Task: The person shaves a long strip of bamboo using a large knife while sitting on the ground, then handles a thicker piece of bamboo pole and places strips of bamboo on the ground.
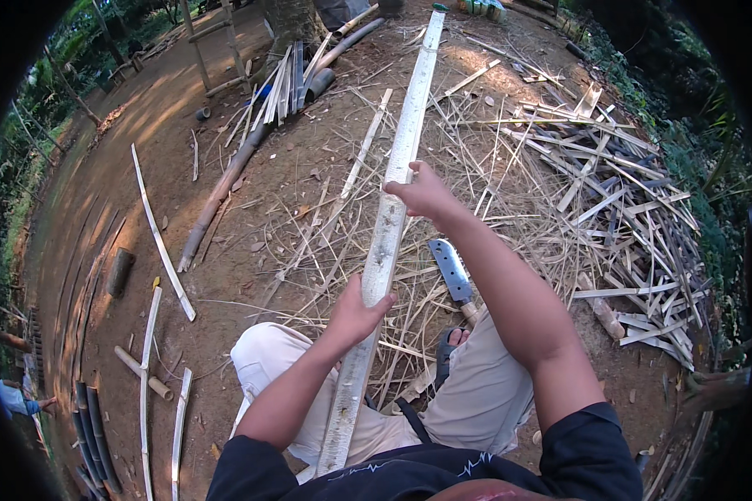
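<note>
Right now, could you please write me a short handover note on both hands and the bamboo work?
Left hand: gripping the long pale split bamboo strip near its lower part, fingers wrapped around it.
Right hand: holding the same strip farther up, arm stretched out.
The strip rests across the lap and runs away over the dirt ground.
The broad-bladed metal knife lies on the ground by the right foot, untouched.
Done: a heap of thin bamboo slats lies to the right.
Left: whole bamboo poles and more strips lie to the left, uncut.
</note>
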Demonstrator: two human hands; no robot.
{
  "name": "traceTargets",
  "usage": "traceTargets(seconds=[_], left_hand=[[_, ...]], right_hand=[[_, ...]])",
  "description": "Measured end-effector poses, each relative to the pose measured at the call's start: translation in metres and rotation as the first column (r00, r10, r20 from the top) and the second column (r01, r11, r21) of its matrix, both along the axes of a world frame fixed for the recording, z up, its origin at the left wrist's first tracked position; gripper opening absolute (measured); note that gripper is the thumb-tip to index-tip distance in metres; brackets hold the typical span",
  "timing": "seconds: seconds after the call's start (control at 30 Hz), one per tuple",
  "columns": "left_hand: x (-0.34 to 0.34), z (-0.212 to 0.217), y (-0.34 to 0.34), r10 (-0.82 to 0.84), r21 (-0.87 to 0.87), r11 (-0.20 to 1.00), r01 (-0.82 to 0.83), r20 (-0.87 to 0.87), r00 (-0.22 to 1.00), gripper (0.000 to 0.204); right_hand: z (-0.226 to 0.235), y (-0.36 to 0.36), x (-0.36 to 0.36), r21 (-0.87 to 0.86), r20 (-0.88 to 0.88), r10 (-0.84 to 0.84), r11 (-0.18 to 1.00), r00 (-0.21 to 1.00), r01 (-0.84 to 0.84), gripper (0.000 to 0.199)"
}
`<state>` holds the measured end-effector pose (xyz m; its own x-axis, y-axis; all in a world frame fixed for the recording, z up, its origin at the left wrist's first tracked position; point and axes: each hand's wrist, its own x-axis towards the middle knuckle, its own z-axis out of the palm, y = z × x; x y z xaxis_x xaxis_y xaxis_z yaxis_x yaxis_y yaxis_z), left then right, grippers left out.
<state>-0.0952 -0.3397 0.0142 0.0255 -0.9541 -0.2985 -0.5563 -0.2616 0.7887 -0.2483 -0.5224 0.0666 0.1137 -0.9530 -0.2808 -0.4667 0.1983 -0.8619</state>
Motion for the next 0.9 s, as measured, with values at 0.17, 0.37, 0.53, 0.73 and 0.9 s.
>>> traceTargets(seconds=[0.17, 0.37, 0.53, 0.73, 0.9], left_hand=[[0.001, -0.001, -0.001, -0.014, -0.019, 1.0, 0.014, 0.006, 1.0, 0.064], [-0.001, 0.0, 0.0, -0.021, -0.084, 0.996, 0.023, 0.032, 0.999, 0.056], [-0.002, 0.001, 0.0, -0.026, -0.064, 0.997, 0.031, 0.078, 0.997, 0.057], [0.0, -0.003, -0.002, -0.036, -0.072, 0.996, 0.043, 0.086, 0.996, 0.054], [0.001, -0.007, -0.004, -0.042, -0.093, 0.994, 0.048, 0.072, 0.997, 0.053]], right_hand=[[-0.015, -0.005, -0.002, -0.033, 0.025, 0.065, 0.997, 0.998, -0.064, 0.052], [-0.006, 0.002, -0.001, -0.058, 0.003, 0.111, 0.992, 0.994, -0.11, 0.027], [-0.014, -0.001, -0.001, -0.09, -0.027, 0.09, 0.992, 0.996, -0.092, 0.023], [-0.022, -0.007, 0.001, -0.022, -0.019, -0.006, 1.0, 1.0, 0.006, 0.049], [-0.034, -0.016, 0.003, -0.036, 0.024, -0.096, 0.995, 0.995, 0.097, 0.074]])
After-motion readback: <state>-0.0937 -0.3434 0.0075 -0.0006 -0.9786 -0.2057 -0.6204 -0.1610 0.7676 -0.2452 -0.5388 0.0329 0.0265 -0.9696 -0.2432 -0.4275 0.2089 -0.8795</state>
